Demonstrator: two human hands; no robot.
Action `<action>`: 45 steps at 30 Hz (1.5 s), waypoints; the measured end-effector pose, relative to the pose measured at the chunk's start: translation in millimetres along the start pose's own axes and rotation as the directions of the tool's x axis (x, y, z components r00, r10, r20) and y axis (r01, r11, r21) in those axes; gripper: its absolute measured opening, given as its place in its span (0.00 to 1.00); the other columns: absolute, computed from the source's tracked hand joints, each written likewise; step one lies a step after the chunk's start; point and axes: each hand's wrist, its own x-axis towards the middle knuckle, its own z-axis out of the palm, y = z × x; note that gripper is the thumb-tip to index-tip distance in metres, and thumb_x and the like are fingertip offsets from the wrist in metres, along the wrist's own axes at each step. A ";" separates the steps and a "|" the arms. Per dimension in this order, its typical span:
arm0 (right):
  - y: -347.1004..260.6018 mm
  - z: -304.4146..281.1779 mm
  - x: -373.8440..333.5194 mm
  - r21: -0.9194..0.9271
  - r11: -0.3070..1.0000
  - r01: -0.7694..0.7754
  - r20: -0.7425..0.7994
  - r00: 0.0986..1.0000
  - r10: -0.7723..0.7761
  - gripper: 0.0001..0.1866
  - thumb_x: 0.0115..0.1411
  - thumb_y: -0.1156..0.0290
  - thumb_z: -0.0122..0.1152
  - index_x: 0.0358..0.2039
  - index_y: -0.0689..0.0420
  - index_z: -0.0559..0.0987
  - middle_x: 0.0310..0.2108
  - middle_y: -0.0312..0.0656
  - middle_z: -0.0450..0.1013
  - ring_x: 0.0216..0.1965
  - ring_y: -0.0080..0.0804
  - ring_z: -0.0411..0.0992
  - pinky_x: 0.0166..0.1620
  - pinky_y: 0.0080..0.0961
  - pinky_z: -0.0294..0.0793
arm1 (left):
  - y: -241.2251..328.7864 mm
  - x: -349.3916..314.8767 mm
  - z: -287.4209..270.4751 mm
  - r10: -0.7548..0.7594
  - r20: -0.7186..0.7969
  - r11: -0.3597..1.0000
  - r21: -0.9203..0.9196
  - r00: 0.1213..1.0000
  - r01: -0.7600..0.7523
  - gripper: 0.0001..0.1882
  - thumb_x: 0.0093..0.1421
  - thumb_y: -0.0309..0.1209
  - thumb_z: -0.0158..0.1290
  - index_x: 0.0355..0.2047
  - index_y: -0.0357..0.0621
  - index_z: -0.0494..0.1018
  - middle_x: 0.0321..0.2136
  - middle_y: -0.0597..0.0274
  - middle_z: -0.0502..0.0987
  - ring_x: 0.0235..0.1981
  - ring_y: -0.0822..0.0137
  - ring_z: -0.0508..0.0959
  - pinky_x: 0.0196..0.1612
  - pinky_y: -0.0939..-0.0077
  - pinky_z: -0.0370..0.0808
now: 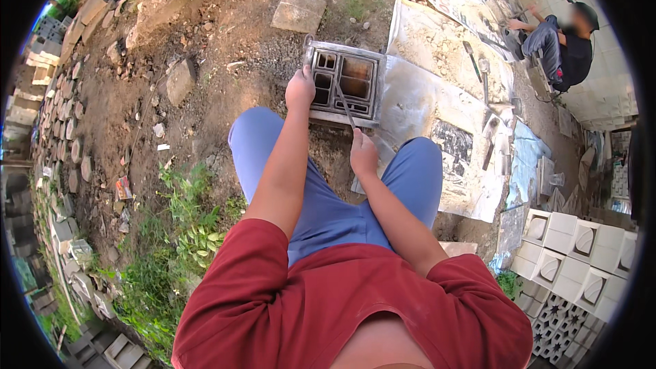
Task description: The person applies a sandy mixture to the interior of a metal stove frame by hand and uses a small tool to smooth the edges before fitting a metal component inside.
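Grey metal frame (pixel 357 78), divided into several compartments, stands in front of the person's knees, on bare earth beside the edge of a pale sheet (pixel 408 99). Reddish-brown discolouration is noted within its larger openings. The left hand (pixel 301 89) is closed about the left edge of the frame; the exact placement of the fingers cannot be determined. The right hand (pixel 363 152) is narrowed around the near end of a thin rod (pixel 346 106), which slants over the near rim, its far end at the central divider. Whether that end touches metal cannot be confirmed.

Assessment: the step in hand appears to be working the inner walls with the rod, probably scraping or clearing. The next move would call for a steady left hand and the rod tip guided along the divider without catching on the partitions.
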 end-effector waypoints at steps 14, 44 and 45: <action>26.8 3.0 -15.2 0.039 0.999 0.010 -0.006 1.000 -0.010 0.30 0.76 0.46 0.43 0.47 0.60 0.83 0.34 0.61 0.79 0.40 0.65 0.77 0.45 0.50 0.74 | -6.8 10.2 8.4 0.067 0.030 0.992 -0.112 0.997 -0.063 0.33 0.75 0.55 0.34 0.52 0.40 0.78 0.49 0.36 0.80 0.53 0.34 0.78 0.57 0.43 0.73; 7.9 27.1 -34.9 0.125 0.985 0.122 0.063 0.989 -0.131 0.26 0.76 0.51 0.46 0.36 0.62 0.81 0.30 0.62 0.77 0.36 0.67 0.75 0.39 0.54 0.72 | -44.5 54.4 20.0 0.037 0.333 0.406 -0.867 0.942 0.290 0.10 0.72 0.41 0.57 0.42 0.51 0.73 0.30 0.68 0.80 0.30 0.71 0.78 0.36 0.69 0.79; 8.5 25.5 -34.5 0.119 0.986 0.119 0.063 0.990 -0.128 0.26 0.76 0.51 0.46 0.36 0.62 0.81 0.30 0.62 0.77 0.36 0.67 0.75 0.39 0.54 0.72 | -41.9 50.1 20.8 0.009 0.352 0.407 -0.856 0.936 0.318 0.09 0.72 0.41 0.58 0.41 0.51 0.73 0.31 0.68 0.80 0.29 0.72 0.78 0.35 0.70 0.79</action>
